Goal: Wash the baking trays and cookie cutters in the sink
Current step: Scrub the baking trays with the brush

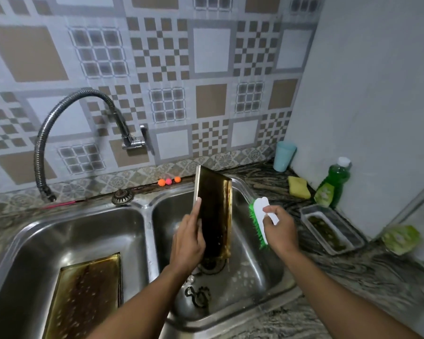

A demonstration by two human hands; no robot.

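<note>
Head view: left hand (189, 241) grips the baking tray (214, 209) by its left edge, back of hand to camera. The index finger lies straight up along the rim; the other fingers wrap behind the tray and are hidden. The tray stands on end, near upright, in the right basin of the sink (148, 223), its lower end over the drain (211, 265) and its dark, browned inside face towards the camera. Right hand (279, 231) has its fingers curled round the white handle of the scrub brush (260, 216). The green bristles point left at the tray, just beside its right rim, with a small gap and no contact. Second tray (88, 297) lies flat in the left basin, stained and wet. Cookie cutters (197, 296) sit on the right basin floor, nearer the camera than the drain. On the counter to the right are a yellow sponge (299, 187), a green soap bottle (333, 184), a blue cup (284, 156) and a rectangular container (328, 231). The flexible faucet hose (66, 113) arcs over the left side.
</note>
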